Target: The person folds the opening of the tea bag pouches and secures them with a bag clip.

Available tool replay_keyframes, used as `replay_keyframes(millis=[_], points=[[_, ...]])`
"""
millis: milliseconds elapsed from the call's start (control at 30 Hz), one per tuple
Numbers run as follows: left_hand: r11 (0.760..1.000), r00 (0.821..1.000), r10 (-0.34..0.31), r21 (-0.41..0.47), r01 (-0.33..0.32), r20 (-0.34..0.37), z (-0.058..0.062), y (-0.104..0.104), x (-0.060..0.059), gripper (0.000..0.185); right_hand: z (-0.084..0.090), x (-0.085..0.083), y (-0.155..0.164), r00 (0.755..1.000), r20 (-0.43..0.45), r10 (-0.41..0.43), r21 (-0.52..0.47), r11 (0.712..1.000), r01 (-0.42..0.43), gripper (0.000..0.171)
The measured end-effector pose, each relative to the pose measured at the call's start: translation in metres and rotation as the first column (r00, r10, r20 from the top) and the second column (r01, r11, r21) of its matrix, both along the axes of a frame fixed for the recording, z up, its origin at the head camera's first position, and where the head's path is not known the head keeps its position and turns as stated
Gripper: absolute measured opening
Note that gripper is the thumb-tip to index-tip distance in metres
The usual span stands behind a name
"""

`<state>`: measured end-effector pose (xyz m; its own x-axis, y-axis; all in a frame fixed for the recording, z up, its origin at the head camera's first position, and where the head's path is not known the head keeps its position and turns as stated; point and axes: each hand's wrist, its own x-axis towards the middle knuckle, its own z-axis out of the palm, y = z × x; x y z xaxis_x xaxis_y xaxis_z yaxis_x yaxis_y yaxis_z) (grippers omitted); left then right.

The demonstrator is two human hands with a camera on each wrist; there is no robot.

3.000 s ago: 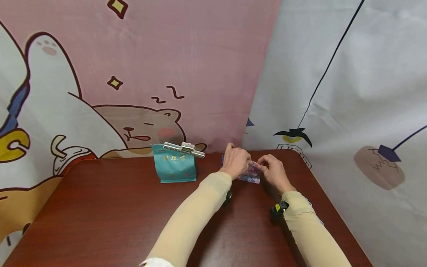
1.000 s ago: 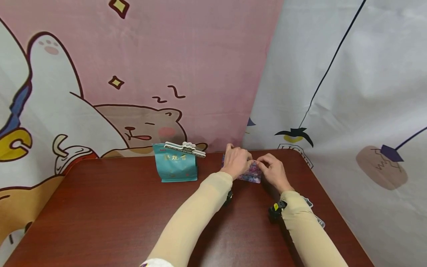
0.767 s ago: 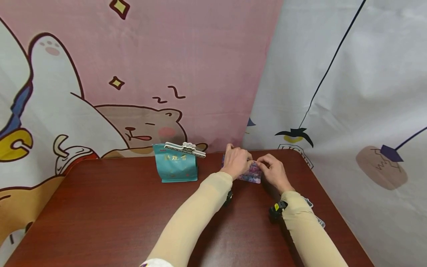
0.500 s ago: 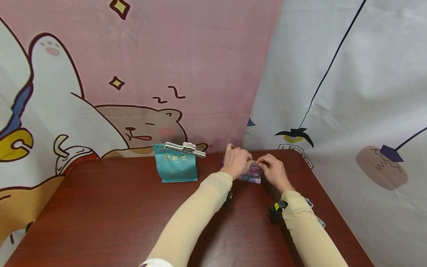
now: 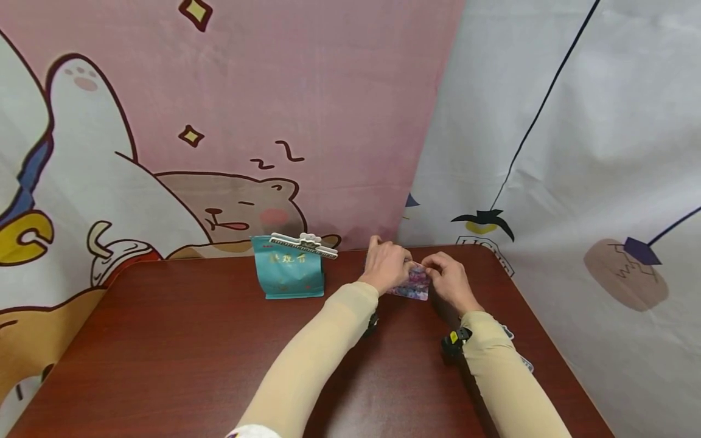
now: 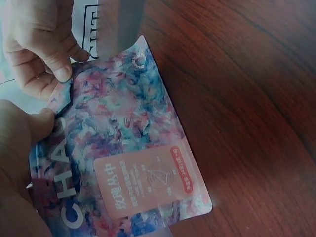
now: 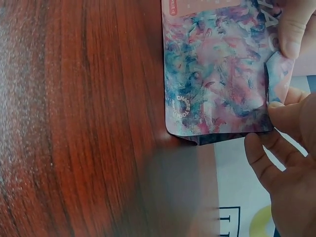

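Observation:
A stand-up pouch (image 6: 113,118) with a marbled pink, purple and blue print and a pink label stands at the back right of the table. At its upper edge my left hand (image 5: 386,266) grips the top, the thumb pressing on the printed face beside the large letters. My right hand (image 5: 449,280) pinches the top corner nearest to it between thumb and fingers. There the corner (image 7: 279,79) is folded over, right between the two hands. In the head view my left hand covers much of the pouch.
Left of the hands, a teal pouch (image 5: 288,274) stands upright with a wide white clip (image 5: 304,244) across its top. A pale flat object (image 5: 527,364) shows partly beneath my right forearm, near the right edge of the table (image 5: 208,340). Printed cloth (image 5: 328,121) hangs behind the table.
My left hand and forearm have shifted very slightly left. My right hand stays at the pouch's corner, and the teal pouch stands as before.

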<state>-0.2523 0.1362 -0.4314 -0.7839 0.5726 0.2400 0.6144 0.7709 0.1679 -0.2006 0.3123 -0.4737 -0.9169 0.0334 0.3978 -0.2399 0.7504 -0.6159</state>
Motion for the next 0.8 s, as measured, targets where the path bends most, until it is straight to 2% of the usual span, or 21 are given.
replay_keyframes(millis=[200, 633, 800], points=[[0.999, 1.000, -0.011, 0.032, 0.010, 0.020, 0.002, -0.007, -0.002, 0.020, -0.001, 0.000, 0.000, 0.999, 0.029, -0.018, 0.004, 1.000, 0.018, 0.015], [0.999, 0.999, -0.020, 0.045, 0.021, -0.031, 0.001, -0.011, -0.007, 0.018, 0.005, 0.006, 0.005, 0.993, 0.115, -0.025, -0.028, 0.999, 0.028, 0.008], [0.999, 1.000, -0.009, 0.037, 0.010, -0.024, 0.000, -0.009, -0.007, 0.021, 0.006, 0.005, 0.005, 0.996, 0.084, -0.007, -0.024, 1.000, 0.009, 0.006]])
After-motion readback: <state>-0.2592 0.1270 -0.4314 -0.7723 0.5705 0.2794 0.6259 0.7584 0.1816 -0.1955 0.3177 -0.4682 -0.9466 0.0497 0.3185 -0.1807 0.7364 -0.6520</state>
